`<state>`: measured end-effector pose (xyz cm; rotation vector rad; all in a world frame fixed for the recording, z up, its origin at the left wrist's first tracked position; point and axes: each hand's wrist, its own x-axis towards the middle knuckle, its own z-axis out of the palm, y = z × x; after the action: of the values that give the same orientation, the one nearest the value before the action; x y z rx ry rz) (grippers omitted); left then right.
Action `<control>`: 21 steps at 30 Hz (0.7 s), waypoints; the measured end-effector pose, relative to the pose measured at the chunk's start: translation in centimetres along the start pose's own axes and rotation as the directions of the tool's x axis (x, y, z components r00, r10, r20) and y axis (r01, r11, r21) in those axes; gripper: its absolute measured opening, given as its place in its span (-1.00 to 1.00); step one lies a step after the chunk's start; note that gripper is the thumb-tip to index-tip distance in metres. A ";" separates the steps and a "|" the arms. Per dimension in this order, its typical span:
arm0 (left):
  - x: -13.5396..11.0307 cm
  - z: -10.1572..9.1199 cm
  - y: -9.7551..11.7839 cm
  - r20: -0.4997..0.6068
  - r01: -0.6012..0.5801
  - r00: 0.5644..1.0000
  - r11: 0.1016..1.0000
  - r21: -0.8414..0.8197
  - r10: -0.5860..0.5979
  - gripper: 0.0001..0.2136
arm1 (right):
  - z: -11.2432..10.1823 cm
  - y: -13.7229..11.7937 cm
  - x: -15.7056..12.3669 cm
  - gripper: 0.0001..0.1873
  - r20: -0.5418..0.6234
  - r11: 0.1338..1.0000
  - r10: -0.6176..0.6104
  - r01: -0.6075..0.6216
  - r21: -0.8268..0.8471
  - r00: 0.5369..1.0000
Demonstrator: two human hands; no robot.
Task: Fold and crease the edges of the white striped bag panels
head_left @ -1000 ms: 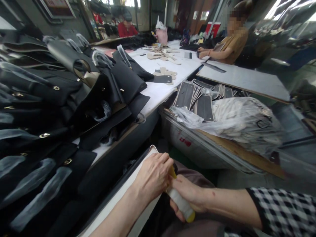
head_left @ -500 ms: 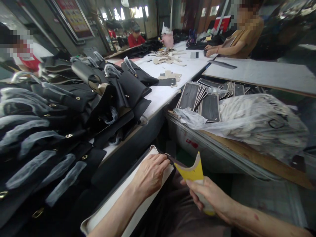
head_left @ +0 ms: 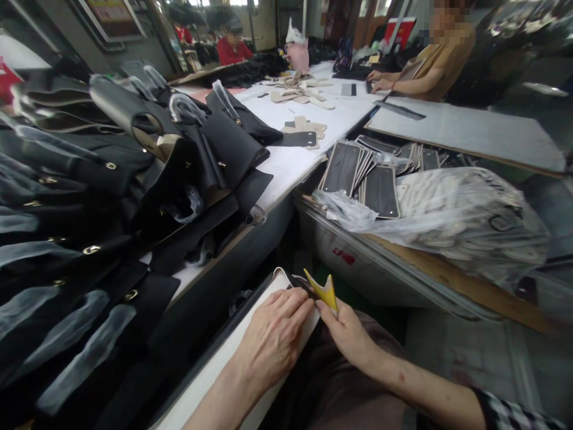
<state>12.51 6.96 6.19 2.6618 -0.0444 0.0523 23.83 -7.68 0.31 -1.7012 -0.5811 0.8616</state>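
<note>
So the left hand [head_left: 275,331] is lying palm-down over a long white-faced panel with black edging [head_left: 230,346], fingers bent at its far right edge. Can't tell if those fingertips are actually pinching anything, they're tucked out of sight. The right hand [head_left: 351,334] is wrapped around a yellow tool with a V-notched end [head_left: 328,294], notch sticking up past the thumb, right next to the left fingertips. Most of the tool's lower part is hidden by the hand. The panel runs diagonally alongside the lap, rounded far corner showing.

Off to the left there's a big heap of black leather-look bags [head_left: 233,140] on a white-topped bench [head_left: 286,170], lots of the handles wrapped in cloudy plastic. Farther up that bench sit loose beige cut pieces [head_left: 299,95]. On the right, stacked black rectangular pieces with pale edges [head_left: 380,191] lean beside a pile under clear plastic film [head_left: 470,203]. Beyond, a co-worker in a tan top [head_left: 441,65] works at the bench.
</note>
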 end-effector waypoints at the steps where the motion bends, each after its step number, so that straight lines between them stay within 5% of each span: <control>1: -0.1 0.1 -0.1 -0.005 -0.003 1.000 1.000 0.000 0.003 -0.69 | 0.0 -0.5 0.1 -0.56 0.008 0.995 -0.074 0.074 -0.071 0.997; 8: -0.4 0.4 -0.4 -0.025 -0.046 0.998 0.995 0.093 0.049 -0.65 | 1.6 0.0 0.2 -0.56 -0.103 0.940 -0.203 0.164 -0.300 0.974; 15: -0.3 0.8 0.4 -0.063 -0.013 0.998 0.997 0.070 0.017 -0.62 | 0.0 0.7 1.3 -0.51 -0.029 0.998 -0.064 0.063 -0.012 0.998; 21: 0.2 -0.4 1.0 -0.259 0.059 0.962 0.991 -0.121 -0.089 -0.72 | 0.8 -0.1 5.5 -0.38 0.137 0.988 0.078 -0.095 0.123 0.988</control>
<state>12.68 6.21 7.02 2.5185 0.1355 0.3688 26.62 -3.08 -1.13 -1.5695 -0.5311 1.0575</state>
